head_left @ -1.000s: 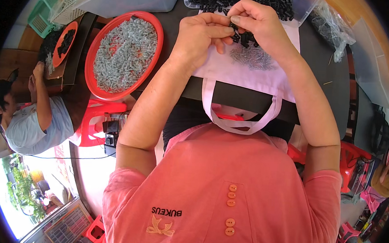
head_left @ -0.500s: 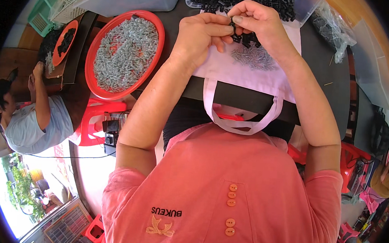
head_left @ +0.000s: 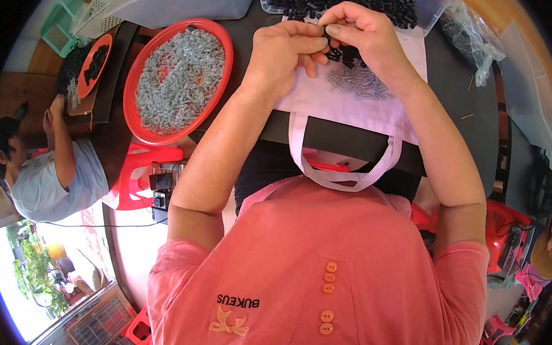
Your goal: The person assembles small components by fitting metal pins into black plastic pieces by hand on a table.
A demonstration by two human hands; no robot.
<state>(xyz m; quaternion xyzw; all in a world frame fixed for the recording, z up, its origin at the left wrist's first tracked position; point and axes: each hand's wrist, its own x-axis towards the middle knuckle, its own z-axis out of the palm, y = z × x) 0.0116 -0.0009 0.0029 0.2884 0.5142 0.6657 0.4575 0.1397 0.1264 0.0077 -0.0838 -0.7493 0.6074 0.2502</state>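
My left hand (head_left: 286, 52) and my right hand (head_left: 365, 37) meet over a pale pink cloth bag (head_left: 330, 106) lying on the dark table. Thumb and fingertips of both hands pinch a small black plastic part (head_left: 326, 34), mostly hidden by the fingers. Beneath them lie several loose black parts (head_left: 347, 57). Close by, a small heap of silvery coiled pieces, like small metal springs (head_left: 361, 83), rests on the cloth. More such springs (head_left: 180, 81) fill a round red tray (head_left: 129, 103) to my left.
A clear plastic bin (head_left: 436, 11) of black parts stands beyond my hands. Another translucent bin (head_left: 191, 3) is at the far left. Crumpled clear plastic (head_left: 474, 39) lies at the right. A co-worker (head_left: 61, 166) sits at left by an orange tray (head_left: 95, 66).
The view has shifted slightly. Both hands stay close together on the small black part, with barely any movement of the fingers.
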